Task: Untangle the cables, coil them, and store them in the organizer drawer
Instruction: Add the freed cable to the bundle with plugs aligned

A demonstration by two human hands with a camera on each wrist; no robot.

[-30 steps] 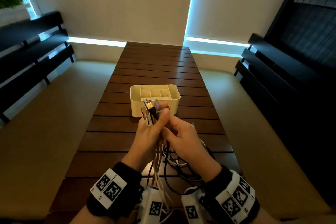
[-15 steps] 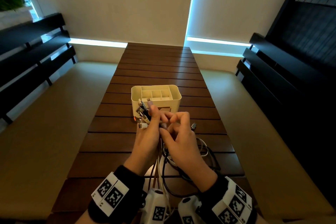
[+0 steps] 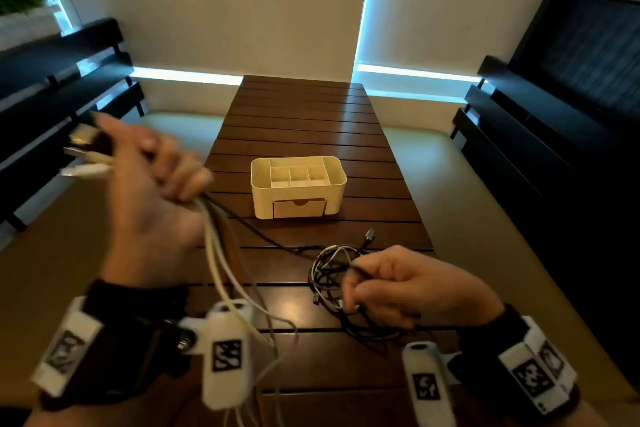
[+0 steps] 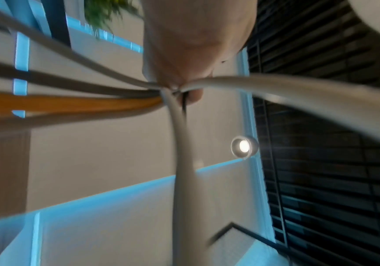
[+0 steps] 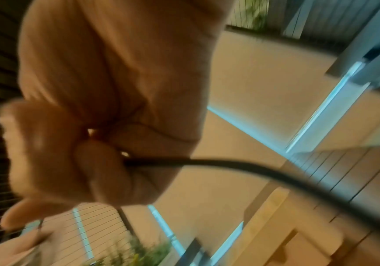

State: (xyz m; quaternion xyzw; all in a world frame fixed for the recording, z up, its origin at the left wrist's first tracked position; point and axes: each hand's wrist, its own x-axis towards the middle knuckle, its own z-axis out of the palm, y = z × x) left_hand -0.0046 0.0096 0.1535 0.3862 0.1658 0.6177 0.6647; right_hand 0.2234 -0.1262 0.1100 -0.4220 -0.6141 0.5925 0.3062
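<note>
My left hand (image 3: 152, 177) is raised at the left of the table and grips a bundle of white, orange and black cables (image 3: 221, 253), whose plug ends (image 3: 83, 152) stick out past my fist. The same cables (image 4: 75, 100) fan out from that fist in the left wrist view. My right hand (image 3: 391, 284) sits low at the right and grips a tangle of black and white cables (image 3: 329, 270) on the table. A black cable (image 5: 230, 165) leaves its curled fingers in the right wrist view. The cream organizer (image 3: 298, 184) stands mid-table with its front drawer (image 3: 299, 208) closed.
The slatted brown wooden table (image 3: 304, 121) runs away from me. Padded benches with dark slatted backrests flank it on the left (image 3: 62, 87) and right (image 3: 540, 135). A loose plug end (image 3: 370, 235) lies just beyond the tangle.
My hands were close together in front of the organizer. Now my left hand has swung up and to the left with the cable ends, and my right hand has dropped right onto the tangle.
</note>
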